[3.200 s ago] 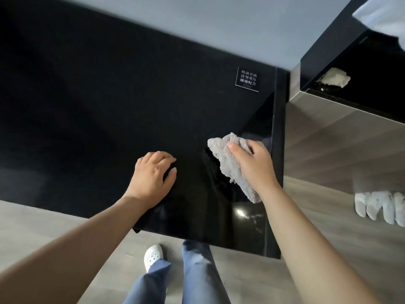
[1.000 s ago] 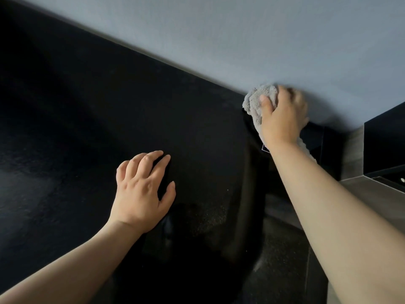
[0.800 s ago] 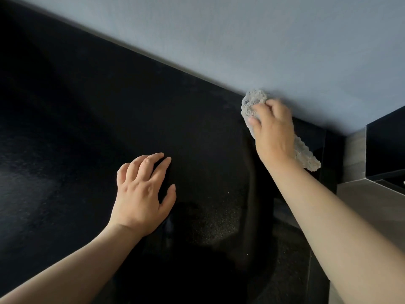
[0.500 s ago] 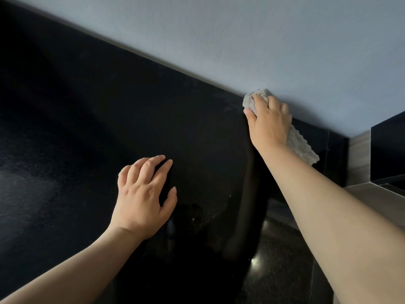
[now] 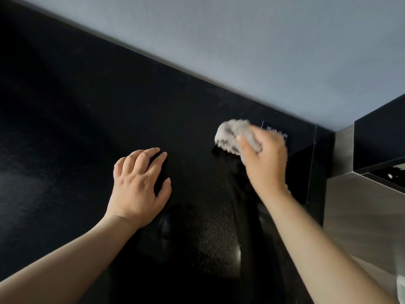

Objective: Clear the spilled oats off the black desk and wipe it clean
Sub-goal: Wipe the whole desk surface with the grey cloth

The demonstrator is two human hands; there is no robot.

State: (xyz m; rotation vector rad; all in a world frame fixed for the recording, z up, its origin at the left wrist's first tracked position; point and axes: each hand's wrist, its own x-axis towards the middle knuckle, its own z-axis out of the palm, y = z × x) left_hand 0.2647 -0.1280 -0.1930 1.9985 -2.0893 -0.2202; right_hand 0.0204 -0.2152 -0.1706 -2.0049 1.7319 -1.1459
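So my right hand (image 5: 265, 163) is pulling the cloth (image 5: 232, 137) back from the wall edge to just beside the label (image 5: 277, 133), grip bunched round it, left hand (image 5: 140, 185) still flat and empty on the tabletop (image 5: 65, 128), and I spot no oats, so probably the last wipes.

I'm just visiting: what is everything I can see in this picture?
desk: one, black, fills left and middle.
cloth: one, grey, on the desk near its far right corner.
label: one, black with white characters, on the desk behind the cloth.
wall: one, blue-grey, behind the desk.
side unit: one, black, far right.
grey surface: one, right of the desk, below the side unit.
left hand: one, flat on the desk, centre.
right hand: one, gripping the cloth, blurred.
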